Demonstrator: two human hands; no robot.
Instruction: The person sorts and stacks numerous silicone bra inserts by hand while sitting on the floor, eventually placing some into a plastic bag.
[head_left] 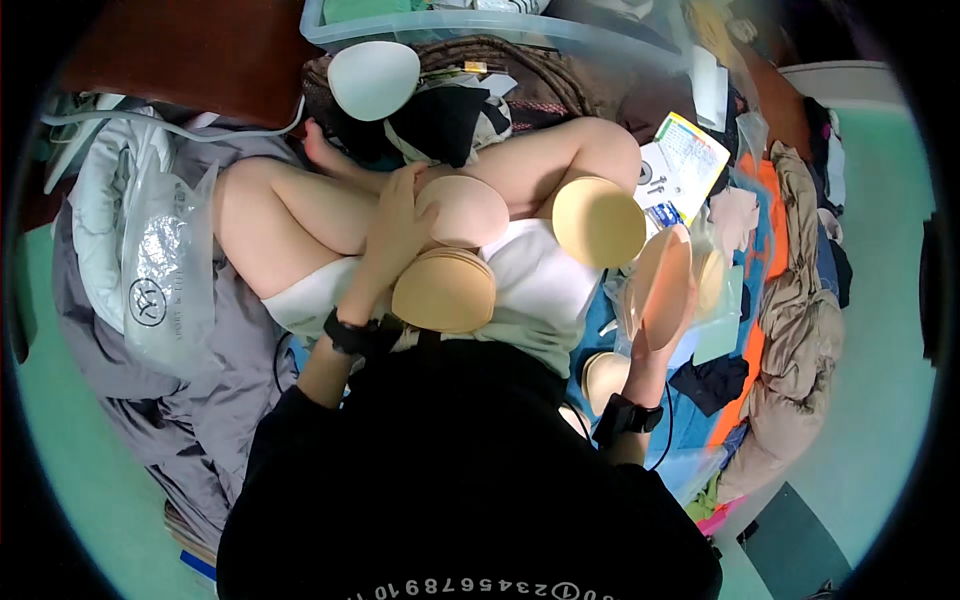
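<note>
My left hand [390,235] grips the left edge of a pale pink bra pad [466,212], its thumb side lying over the pad's face. Just below it, a stack of tan bra pads [445,292] rests on my lap. On my knee to the right sits a round yellowish-beige bra pad [599,223]. Out to the right, my right hand [660,335] is closed round a peach bra pad [661,272] held on edge; its fingers are partly hidden by the pad. A white pad [374,80] lies beyond my legs.
More beige pads [604,380] lie by my right wrist. A clear plastic bag [168,290] is on the grey bedding at left. A printed sheet [690,165], dark cloth [710,384] and a tan garment [795,350] lie at right. A translucent bin [500,28] stands at the far side.
</note>
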